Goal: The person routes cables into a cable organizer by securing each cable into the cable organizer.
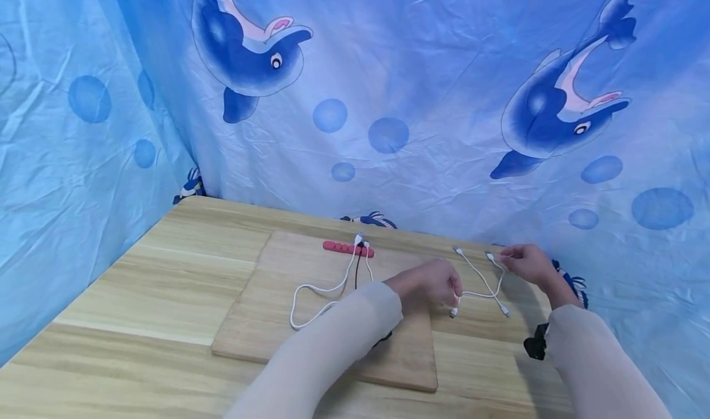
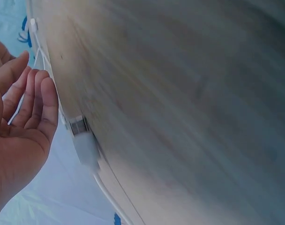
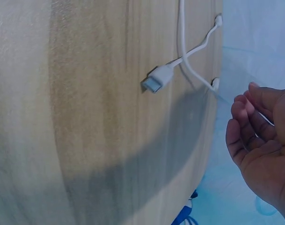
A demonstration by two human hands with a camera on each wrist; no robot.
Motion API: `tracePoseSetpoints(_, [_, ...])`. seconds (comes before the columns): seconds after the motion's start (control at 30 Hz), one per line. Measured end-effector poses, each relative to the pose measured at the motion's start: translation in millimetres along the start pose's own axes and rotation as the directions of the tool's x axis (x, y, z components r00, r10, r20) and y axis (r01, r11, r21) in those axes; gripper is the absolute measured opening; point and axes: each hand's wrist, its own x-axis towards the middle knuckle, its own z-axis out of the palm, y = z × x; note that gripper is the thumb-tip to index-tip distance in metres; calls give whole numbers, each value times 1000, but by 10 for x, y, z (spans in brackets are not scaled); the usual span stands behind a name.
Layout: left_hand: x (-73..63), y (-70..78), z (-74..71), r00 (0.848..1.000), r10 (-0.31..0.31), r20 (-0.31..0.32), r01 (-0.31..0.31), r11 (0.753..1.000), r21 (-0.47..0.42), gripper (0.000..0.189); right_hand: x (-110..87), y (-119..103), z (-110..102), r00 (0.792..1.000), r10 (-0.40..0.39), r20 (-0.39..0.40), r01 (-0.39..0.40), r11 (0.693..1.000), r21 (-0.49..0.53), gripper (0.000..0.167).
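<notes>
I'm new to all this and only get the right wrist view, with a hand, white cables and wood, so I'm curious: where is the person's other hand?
Observer: In the head view, the left hand is reaching over the table, with a white plug just below its fingers.
Visitor: Is there anything besides cables lying there?
Observer: Yes, a wooden board, with a red strip near its far edge.
Visitor: Oh, is that strip bare?
Observer: No, a black cable runs from its right part, between two white ones.
</notes>
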Motion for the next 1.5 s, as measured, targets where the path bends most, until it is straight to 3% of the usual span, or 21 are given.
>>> tracePoseSetpoints(0.33, [101,96,135,998,-16,53,13,998,64,22,-35,83,26,996,68,-59,-67,998,23,41])
tracePoseSetpoints(0.57, [92,135,147,990,-58,132,42,992,121,29,-13,84,63,992,84,-94,-83,996,19,38])
tracePoseSetpoints(0.67, [72,166,154,984,-92,151,71,987,141,25,2,87,80,990,93,-105,-92,996,14,39])
tracePoseSetpoints(0.87, [51,185,181,985,-86,151,57,982,182,17,39,102,108,980,166,-106,-162,986,45,45])
tracePoseSetpoints(1.07, [34,187,172,984,-94,154,63,979,196,16,81,121,147,980,177,-91,-174,984,39,50])
tracePoseSetpoints(1.2, [14,191,148,980,-93,178,57,979,196,16,125,185,198,981,174,-89,-173,985,19,44])
tracePoseSetpoints(1.5, [-9,167,97,955,-87,285,51,990,130,13,162,210,291,984,166,-63,-164,986,34,41])
